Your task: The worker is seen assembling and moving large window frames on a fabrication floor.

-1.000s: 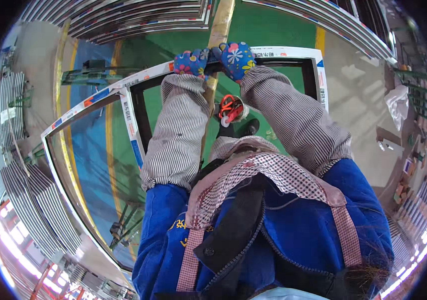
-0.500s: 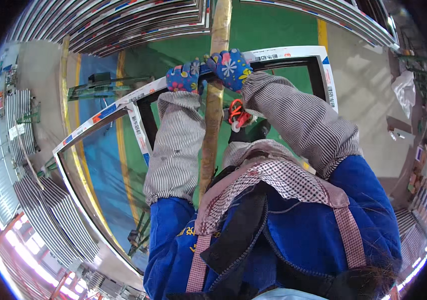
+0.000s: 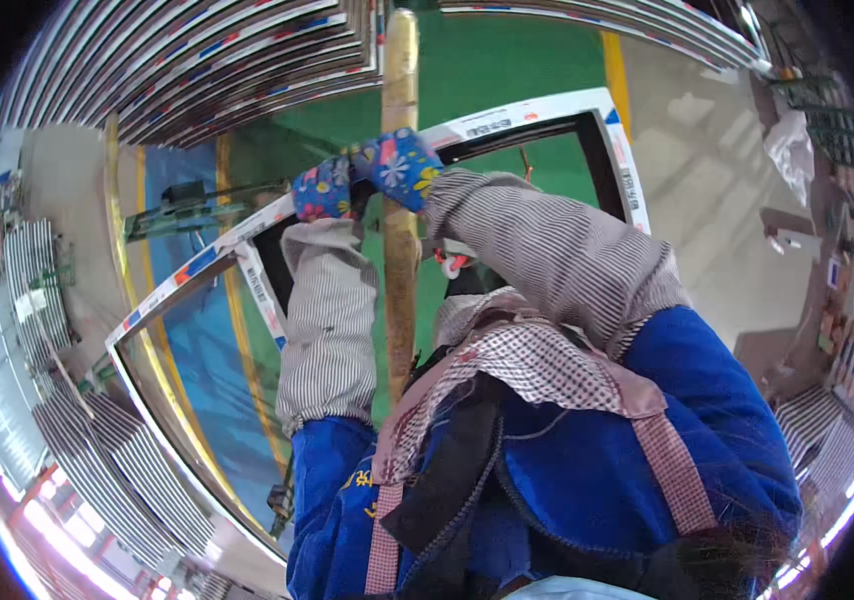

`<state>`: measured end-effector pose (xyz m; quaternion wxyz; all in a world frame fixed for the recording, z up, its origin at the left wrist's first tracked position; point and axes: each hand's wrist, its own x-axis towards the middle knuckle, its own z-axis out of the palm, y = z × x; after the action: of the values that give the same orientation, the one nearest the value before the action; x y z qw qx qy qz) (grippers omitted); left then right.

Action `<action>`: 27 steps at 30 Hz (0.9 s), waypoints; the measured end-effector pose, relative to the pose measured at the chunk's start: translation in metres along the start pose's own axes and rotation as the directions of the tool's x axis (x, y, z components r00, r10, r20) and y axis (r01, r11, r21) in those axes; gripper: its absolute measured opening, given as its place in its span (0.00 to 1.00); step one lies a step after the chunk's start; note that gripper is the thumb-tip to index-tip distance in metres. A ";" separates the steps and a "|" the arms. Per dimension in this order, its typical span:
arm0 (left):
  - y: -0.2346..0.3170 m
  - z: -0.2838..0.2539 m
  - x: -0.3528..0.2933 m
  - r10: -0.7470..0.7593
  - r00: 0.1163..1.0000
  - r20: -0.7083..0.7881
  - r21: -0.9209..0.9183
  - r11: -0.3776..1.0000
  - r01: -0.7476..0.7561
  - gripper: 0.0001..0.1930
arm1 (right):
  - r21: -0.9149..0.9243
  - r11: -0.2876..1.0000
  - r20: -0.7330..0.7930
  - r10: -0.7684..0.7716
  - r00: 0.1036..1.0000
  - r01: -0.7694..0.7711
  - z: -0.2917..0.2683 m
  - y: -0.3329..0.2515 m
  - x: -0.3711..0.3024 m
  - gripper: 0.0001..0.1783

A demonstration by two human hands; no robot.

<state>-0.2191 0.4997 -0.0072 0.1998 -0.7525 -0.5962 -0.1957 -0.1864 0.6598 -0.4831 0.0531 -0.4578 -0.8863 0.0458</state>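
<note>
Both my hands wear blue flowered gloves and grey striped oversleeves. My left hand (image 3: 322,190) is closed over the far bar of a large rectangular frame (image 3: 517,119) with white, printed protective film and dark inner edges. Close beside it, my right hand (image 3: 402,168) wraps round the same bar where it crosses a long yellowish beam (image 3: 400,70). The fingertips of both hands are hidden beneath the bar. A crossbar (image 3: 261,288) divides the frame, whose longer part reaches toward the lower left.
Stacks of film-covered profiles (image 3: 277,60) lie beyond the frame at the far left, with more at the far right. A red and white object (image 3: 454,264) shows near my body. At the left stands a dark green metal stand (image 3: 172,222). Clear plastic sheeting (image 3: 792,155) lies at the right.
The whole view has shifted, so beam and frame appear farther left. My hands and the frame's far bar have come nearer to my body. The red object is more hidden.
</note>
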 end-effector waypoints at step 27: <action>0.049 0.009 -0.013 -0.466 0.720 0.514 0.299 0.884 0.360 0.26 | 0.038 0.768 0.109 -0.639 0.761 0.639 -0.488 0.028 -0.096 0.27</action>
<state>-0.1736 0.4838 -0.0246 0.0286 -0.6022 -0.7961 0.0535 -0.0419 0.6132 -0.0085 0.0140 -0.1252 -0.9907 0.0506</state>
